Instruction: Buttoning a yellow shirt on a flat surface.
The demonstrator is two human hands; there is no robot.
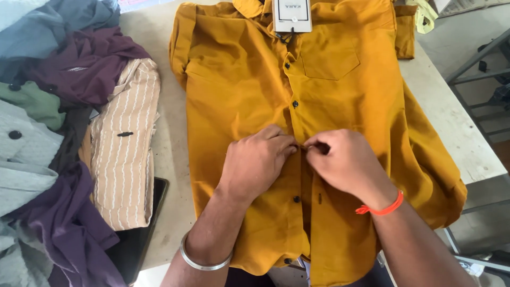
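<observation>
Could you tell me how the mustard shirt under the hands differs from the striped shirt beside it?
The mustard shirt is plain, spread flat and pinched at its placket by the left hand and right hand; the striped shirt is beige with pale stripes, folded narrow and untouched. Both lie on the table and have dark buttons.

Mustard-yellow shirt point(340, 101) lies flat, front up, on the table, partly buttoned.

Bright, even daylight-like lighting, soft and diffuse. No hard glare. Faint shadows only beneath the hands point(297, 159) on the mustard shirt point(340, 106). Sharp at centre, slightly soft and stretched toward the edges and corners.
</observation>
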